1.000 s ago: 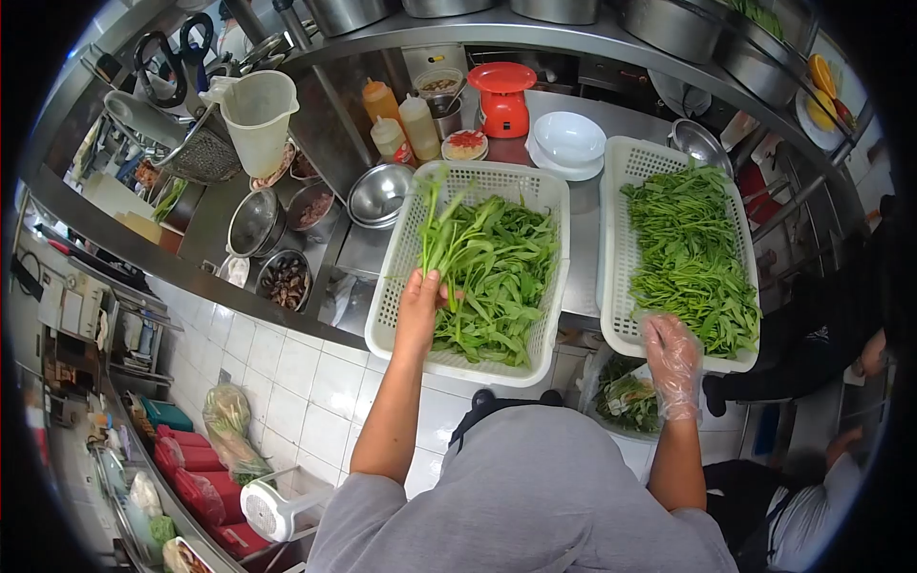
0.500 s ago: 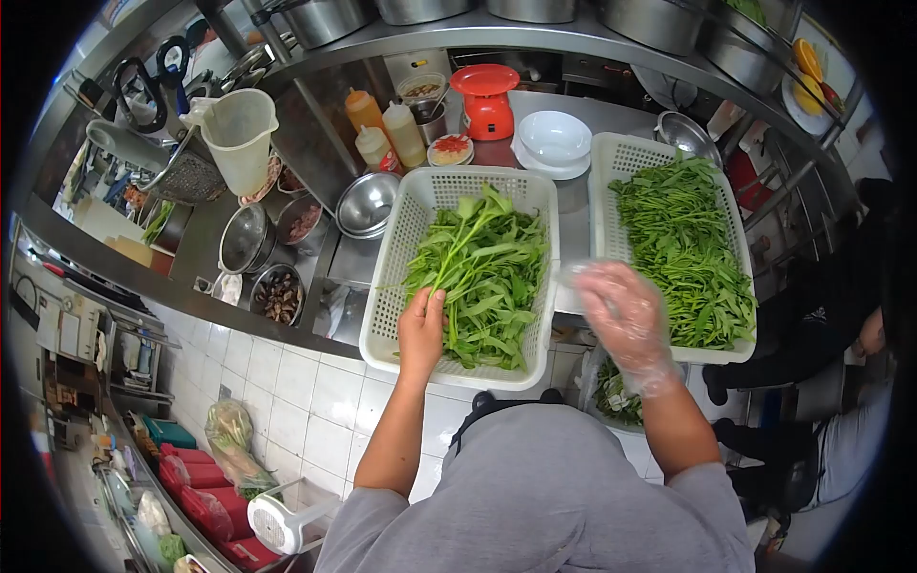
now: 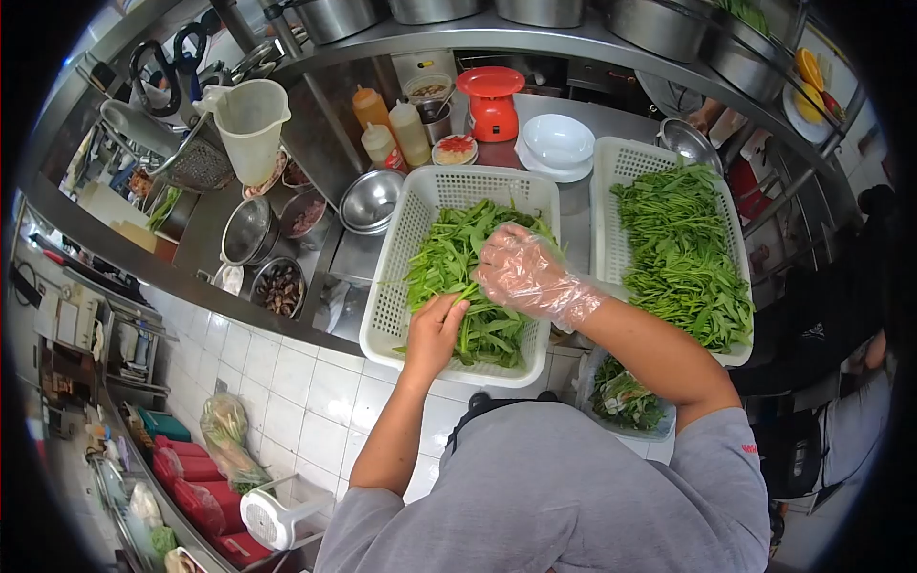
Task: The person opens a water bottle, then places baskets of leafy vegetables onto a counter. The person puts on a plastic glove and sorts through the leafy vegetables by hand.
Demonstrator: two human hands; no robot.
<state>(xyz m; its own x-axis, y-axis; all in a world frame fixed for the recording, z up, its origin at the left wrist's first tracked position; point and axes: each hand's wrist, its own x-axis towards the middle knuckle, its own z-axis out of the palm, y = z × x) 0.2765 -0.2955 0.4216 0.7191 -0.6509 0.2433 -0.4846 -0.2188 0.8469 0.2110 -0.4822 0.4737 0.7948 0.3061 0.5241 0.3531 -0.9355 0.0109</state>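
Observation:
Bare, my left hand (image 3: 435, 334) pinches the stems of some water spinach (image 3: 463, 244) at the near part of the left white basket (image 3: 380, 320). My right hand (image 3: 525, 272), in a clear plastic glove, is above the same basket with its fingers curled round the leafy part of the greens; its fingertips are partly hidden. More leaves lie beneath both hands. To the right, a second white basket (image 3: 606, 196) holds a heap of trimmed water spinach (image 3: 678, 248).
Behind the baskets stand a red scale (image 3: 491, 113), white bowls (image 3: 557, 140) and sauce bottles (image 3: 409, 134). Steel bowls (image 3: 373, 200) sit left of the left basket. Below, between the baskets, a tub of scraps (image 3: 626, 396) is visible. A steel shelf (image 3: 535, 36) with pots runs overhead.
My right hand has moved left from between the baskets onto the greens in the left basket. My left hand has shifted slightly right and down, still on the stems.

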